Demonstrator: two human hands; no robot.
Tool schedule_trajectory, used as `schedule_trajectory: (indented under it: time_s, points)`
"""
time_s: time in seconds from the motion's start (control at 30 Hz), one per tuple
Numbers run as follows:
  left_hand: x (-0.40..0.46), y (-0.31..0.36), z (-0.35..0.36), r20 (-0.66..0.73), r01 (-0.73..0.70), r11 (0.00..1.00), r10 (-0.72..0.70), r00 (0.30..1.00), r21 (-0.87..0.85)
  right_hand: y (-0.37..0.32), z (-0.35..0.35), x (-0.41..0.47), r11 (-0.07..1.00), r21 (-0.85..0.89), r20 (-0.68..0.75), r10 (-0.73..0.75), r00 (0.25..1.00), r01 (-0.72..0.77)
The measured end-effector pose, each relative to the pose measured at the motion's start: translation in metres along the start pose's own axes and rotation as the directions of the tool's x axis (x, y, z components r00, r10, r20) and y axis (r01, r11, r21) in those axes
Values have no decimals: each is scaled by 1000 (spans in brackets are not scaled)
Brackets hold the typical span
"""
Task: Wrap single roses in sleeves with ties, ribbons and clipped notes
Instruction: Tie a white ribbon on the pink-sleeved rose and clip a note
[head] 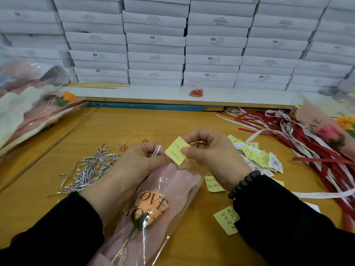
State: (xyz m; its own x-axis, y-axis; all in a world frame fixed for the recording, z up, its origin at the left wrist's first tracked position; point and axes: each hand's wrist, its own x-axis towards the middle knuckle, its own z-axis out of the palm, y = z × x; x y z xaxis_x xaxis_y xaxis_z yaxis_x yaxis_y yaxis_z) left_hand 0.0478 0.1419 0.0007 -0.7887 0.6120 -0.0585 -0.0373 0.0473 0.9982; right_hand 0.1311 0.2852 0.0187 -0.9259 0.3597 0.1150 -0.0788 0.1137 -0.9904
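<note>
Black sleeves framed the bottom of the view, and between them lay the pink sleeve printed "LOVE", its open end pointing away from the person, an orange rose inside it with the stem running back toward the camera. At that far rim the left hand pinched the clear edge of the wrapping between thumb and curled fingers. The right hand, a dark bead bracelet at its wrist, pinched a yellow note with handwriting on it, holding it against the same rim. Whether a clip was already on the note could not be told; something thin showed just behind the right fingers, too blurred to name.

So the rose looked already sleeved, and the note step seemed to be in hand. No tie or ribbon showed on this sleeve in the part visible, so those probably remained, though its lower end ran out of view.

Supplies lay around on the wooden table: a heap of silver twist ties to the left, more yellow notes just right of the hands, and a tangle of red and white ribbons farther right. Red paper clips sat on the ledge at the back, beneath stacked white boxes. Wrapped roses were piled at the far left, and others lay at the right edge, suggesting the batch was well under way.
</note>
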Motion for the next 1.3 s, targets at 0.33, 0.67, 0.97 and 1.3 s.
schedule_trajectory:
  time_s: [0.33,0.67,0.97,1.3]
  points:
    - [-1,-2,4,-16,-43,996,42,999,-75,-12,18,-7,987,-91,42,-132,990,135]
    - [2,-3,2,-28,-22,1000,22,999,13,-2,12,-3,990,-141,22,-22,1000,25]
    - [3,-6,1,5,-41,999,41,999,2,-3,10,-5,984,-163,26,-64,998,67]
    - [3,-8,2,-3,-64,998,64,998,28,-11,11,-4,965,-161,-24,-214,977,208]
